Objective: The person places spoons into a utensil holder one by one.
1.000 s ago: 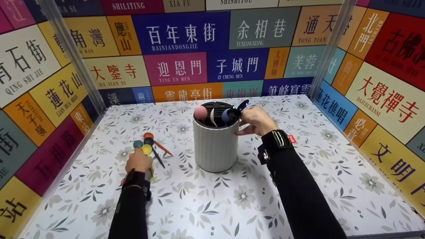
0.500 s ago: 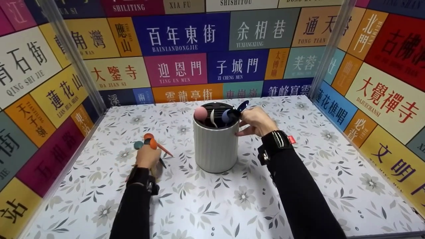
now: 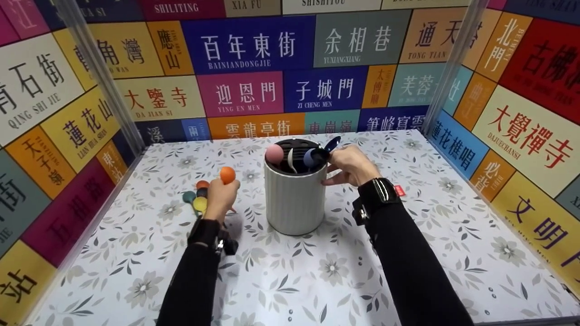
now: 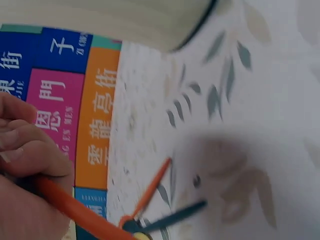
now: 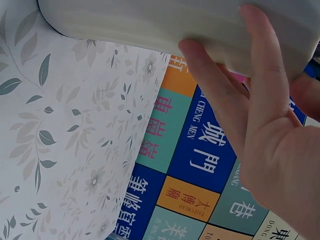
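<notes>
One pale canister (image 3: 294, 203), at least four utensil heads (image 3: 274, 154) in it, four loose utensils (image 3: 199, 205), one held orange utensil (image 3: 227, 174), two hands (image 3: 220, 197) (image 3: 351, 165)

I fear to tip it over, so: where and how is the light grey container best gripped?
Probably at mid-height on the container, one palm from each side: it stands upright, wide and round, while the pink ball and dark spoon stick out on top. The right hand touches its right side.

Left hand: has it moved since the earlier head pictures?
Yes, the left hand moved rightward and up the picture, nearer the stationary canister.
</notes>
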Tool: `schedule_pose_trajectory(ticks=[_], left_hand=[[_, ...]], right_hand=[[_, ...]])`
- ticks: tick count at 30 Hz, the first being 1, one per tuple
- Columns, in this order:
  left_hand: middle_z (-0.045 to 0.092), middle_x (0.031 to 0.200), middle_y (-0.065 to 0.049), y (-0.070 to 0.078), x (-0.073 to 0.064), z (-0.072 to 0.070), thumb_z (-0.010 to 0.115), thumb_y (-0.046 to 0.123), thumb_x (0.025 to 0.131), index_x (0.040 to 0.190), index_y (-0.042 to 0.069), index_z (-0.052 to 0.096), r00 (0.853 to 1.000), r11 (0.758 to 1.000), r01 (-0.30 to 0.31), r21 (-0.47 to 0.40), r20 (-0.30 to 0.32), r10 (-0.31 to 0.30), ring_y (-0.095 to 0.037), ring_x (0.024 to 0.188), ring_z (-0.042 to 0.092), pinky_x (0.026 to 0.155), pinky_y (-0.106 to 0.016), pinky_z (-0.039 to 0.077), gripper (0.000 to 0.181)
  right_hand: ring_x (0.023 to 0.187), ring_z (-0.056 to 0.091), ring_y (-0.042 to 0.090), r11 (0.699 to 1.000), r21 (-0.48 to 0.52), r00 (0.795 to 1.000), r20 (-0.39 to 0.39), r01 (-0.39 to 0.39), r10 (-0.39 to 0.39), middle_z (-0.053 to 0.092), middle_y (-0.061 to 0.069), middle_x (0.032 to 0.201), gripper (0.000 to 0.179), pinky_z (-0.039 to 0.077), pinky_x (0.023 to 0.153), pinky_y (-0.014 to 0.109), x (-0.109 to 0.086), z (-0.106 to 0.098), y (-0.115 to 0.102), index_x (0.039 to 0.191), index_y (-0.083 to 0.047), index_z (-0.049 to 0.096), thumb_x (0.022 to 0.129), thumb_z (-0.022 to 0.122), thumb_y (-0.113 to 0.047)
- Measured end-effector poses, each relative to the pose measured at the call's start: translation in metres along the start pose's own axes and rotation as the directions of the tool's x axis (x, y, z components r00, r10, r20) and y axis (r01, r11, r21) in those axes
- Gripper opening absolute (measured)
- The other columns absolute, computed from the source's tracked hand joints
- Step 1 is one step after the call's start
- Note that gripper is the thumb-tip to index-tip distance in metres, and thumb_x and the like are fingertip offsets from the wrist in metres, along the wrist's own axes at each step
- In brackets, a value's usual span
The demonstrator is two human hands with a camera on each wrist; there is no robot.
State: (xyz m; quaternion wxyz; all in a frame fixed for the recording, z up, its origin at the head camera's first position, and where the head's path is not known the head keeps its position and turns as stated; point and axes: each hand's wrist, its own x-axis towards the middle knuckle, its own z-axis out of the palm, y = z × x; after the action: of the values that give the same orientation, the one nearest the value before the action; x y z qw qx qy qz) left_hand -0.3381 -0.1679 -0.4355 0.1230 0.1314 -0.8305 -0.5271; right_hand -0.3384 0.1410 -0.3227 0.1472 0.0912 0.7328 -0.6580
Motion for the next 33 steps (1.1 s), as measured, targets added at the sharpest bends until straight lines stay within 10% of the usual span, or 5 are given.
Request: schedule_pose_trajectory(ticks=[8, 21, 33], left_hand=[[0.040, 0.053, 0.005, 0.032, -0.010, 0.013, 0.061, 0.012, 0.088, 0.074, 0.011, 0.051, 0.994, 0.959, 0.047, -0.280, 0.109, -0.017, -0.007, 0.042, 0.036, 0.039, -0.019, 0.028, 0.017], [0.039, 0.057, 0.004, 0.096, -0.031, 0.006, 0.061, 0.011, 0.091, 0.070, 0.013, 0.048, 0.977, 0.910, -0.158, -0.382, 0.076, 0.201, -0.010, 0.048, 0.036, 0.045, -0.022, 0.027, 0.025], [0.039, 0.064, 0.002, 0.145, -0.040, -0.002, 0.064, 0.005, 0.089, 0.076, 0.009, 0.056, 0.916, 0.754, -0.387, -0.531, -0.124, 0.383, -0.010, 0.057, 0.035, 0.055, -0.025, 0.028, 0.017]], right_hand=[[0.109, 0.066, 0.035, 1.000, -0.016, 1.000, -0.005, 0.021, -0.022, 0.059, 0.021, 0.126, 0.024, 0.066, 0.080, 0.041, 0.001, 0.001, 0.001, 0.107, 0.004, 0.070, 0.096, 0.077, -0.017], [0.107, 0.068, 0.035, 0.999, -0.043, 0.999, 0.002, 0.032, -0.032, 0.061, 0.022, 0.123, 0.023, 0.065, 0.080, 0.041, 0.002, -0.002, 0.000, 0.109, 0.004, 0.070, 0.098, 0.075, -0.016], [0.100, 0.070, 0.033, 0.998, -0.035, 0.999, 0.003, 0.043, -0.043, 0.063, 0.020, 0.116, 0.018, 0.066, 0.079, 0.042, 0.003, 0.000, 0.002, 0.104, 0.002, 0.070, 0.098, 0.073, -0.014]])
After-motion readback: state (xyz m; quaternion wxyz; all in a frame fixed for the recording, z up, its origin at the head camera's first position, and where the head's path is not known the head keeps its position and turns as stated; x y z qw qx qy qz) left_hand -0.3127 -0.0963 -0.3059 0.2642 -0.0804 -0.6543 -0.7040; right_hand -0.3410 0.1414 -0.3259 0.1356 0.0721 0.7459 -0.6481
